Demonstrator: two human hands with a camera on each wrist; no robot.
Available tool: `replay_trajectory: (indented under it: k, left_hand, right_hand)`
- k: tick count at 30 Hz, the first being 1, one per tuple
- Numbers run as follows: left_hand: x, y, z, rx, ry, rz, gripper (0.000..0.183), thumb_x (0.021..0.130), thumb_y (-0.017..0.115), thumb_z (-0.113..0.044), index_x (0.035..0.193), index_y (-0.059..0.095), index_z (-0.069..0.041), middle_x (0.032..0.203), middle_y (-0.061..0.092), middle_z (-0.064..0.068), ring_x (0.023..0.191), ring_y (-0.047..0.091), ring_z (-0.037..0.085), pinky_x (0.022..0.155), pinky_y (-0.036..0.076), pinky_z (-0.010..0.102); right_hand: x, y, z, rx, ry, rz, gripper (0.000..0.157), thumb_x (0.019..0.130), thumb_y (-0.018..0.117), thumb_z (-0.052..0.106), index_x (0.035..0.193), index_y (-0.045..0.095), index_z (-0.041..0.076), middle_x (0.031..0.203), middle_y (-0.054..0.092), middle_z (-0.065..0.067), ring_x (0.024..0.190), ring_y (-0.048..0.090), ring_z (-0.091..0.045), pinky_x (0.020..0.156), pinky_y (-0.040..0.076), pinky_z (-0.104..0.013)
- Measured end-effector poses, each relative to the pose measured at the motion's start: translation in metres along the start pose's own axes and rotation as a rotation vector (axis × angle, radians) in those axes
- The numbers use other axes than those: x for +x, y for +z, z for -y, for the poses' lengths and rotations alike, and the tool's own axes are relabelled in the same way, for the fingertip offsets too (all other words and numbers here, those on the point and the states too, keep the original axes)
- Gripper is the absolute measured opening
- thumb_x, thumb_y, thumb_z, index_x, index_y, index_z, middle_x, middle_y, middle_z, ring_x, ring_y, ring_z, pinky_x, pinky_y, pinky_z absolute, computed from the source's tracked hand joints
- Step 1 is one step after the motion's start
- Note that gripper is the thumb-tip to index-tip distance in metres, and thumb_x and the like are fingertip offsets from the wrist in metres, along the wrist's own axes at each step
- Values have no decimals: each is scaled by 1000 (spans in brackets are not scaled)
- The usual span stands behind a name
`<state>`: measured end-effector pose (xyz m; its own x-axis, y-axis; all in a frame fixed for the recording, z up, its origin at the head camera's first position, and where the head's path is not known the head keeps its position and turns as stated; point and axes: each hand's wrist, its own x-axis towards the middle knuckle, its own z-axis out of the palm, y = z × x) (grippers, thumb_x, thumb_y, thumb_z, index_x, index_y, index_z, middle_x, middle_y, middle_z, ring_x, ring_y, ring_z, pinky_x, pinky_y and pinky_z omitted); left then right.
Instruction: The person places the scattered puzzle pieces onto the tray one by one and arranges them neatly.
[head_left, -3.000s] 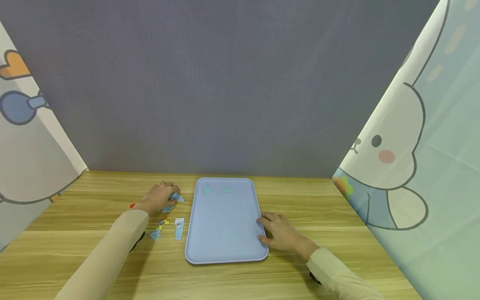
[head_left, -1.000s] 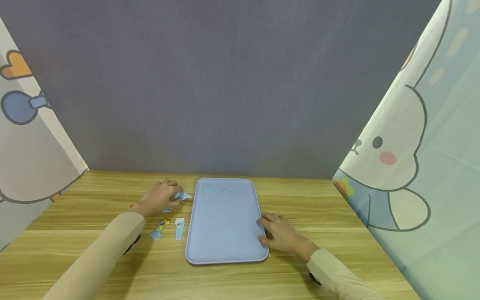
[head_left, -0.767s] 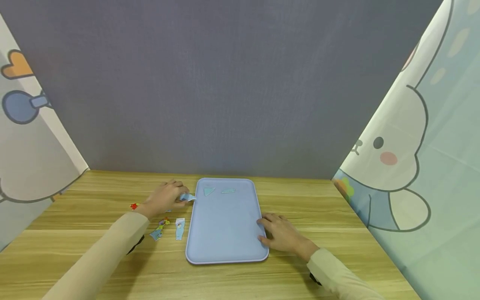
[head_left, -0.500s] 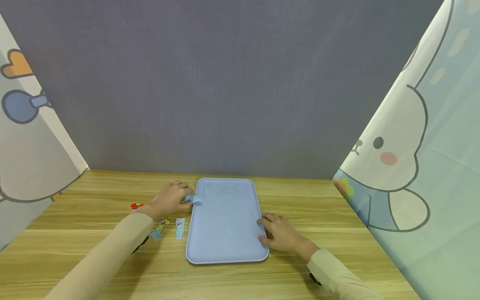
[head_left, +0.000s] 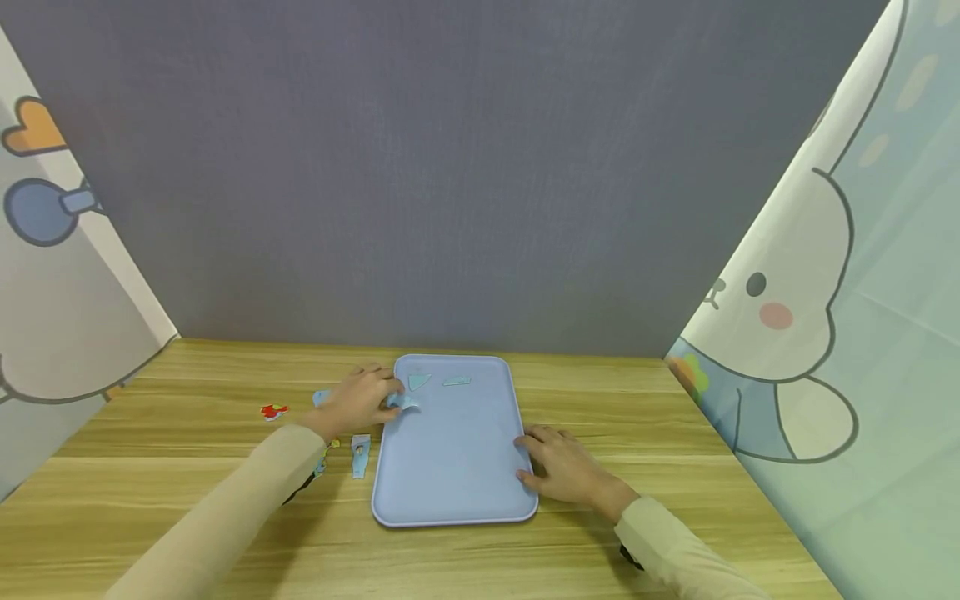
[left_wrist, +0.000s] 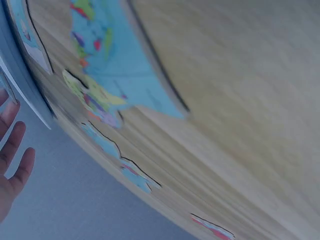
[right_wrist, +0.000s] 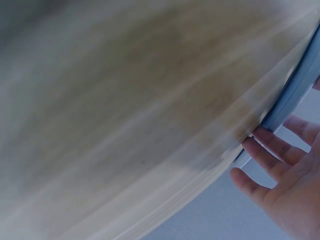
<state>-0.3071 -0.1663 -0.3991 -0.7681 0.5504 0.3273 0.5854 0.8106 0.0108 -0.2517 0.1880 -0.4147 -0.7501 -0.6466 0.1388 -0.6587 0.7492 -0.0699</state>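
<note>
My left hand (head_left: 360,398) is over the left rim of a pale blue tray (head_left: 456,454), pinching a light blue puzzle piece (head_left: 408,403) whose tip reaches in above the tray floor. Two thin pale pieces, a triangular puzzle piece (head_left: 417,381) and a narrow puzzle piece (head_left: 457,381), lie near the tray's far edge. My right hand (head_left: 562,467) rests on the tray's right rim with relaxed fingers. In the right wrist view its fingertips (right_wrist: 260,135) touch the rim. The left wrist view shows only part of the left hand (left_wrist: 12,155), and the held piece is mostly cut off.
Left of the tray several puzzle pieces lie on the wooden table (head_left: 450,567): a red piece (head_left: 273,412), a blue piece (head_left: 321,397), a tall blue-white piece (head_left: 361,456) and a colourful piece (head_left: 322,462) partly behind the left sleeve. A grey panel (head_left: 435,183) stands behind the table.
My left hand has moved right from the loose pieces to the tray, carrying the light blue puzzle piece over the rim. The red piece is uncovered. My right hand stays put.
</note>
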Motion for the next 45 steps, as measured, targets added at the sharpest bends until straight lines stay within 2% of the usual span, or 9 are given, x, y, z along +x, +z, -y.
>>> replay_trajectory:
  k: [9,16,21,32,45]
  left_hand:
    - [8,4,-9,18,-23,46,24,79,69,-33,96,67,-16,93,62,-1,90,55,21,82,47,48]
    - [14,9,-14,10,-44,55,21,78,69,-31,93,67,-16,87,60,-1,83,55,20,76,46,46]
    - [17,12,-15,48,-64,54,23,77,69,-33,93,67,-16,86,60,-1,85,54,23,75,46,46]
    - [19,18,-12,48,-79,65,23,77,70,-33,92,67,-15,85,61,0,84,55,24,74,46,46]
    - [19,18,-14,25,-97,84,23,78,70,-32,93,67,-14,88,62,1,89,56,27,78,46,48]
  right_hand:
    - [0,1,-1,-7,-6,-8,47,85,59,38,120,56,8,125,53,-13,118,49,-30,94,41,-54]
    - [0,1,-1,0,-1,-4,47,85,59,37,121,56,8,126,53,-14,119,48,-30,94,40,-55]
    - [0,0,0,5,-2,-4,47,85,59,38,121,56,8,126,53,-13,119,48,-30,94,40,-55]
    - [0,1,-2,-3,-5,-2,46,85,59,38,120,56,8,125,53,-13,118,49,-29,94,41,-54]
    - [0,0,0,13,0,-1,46,85,59,37,121,56,7,126,53,-14,118,49,-31,94,41,-55]
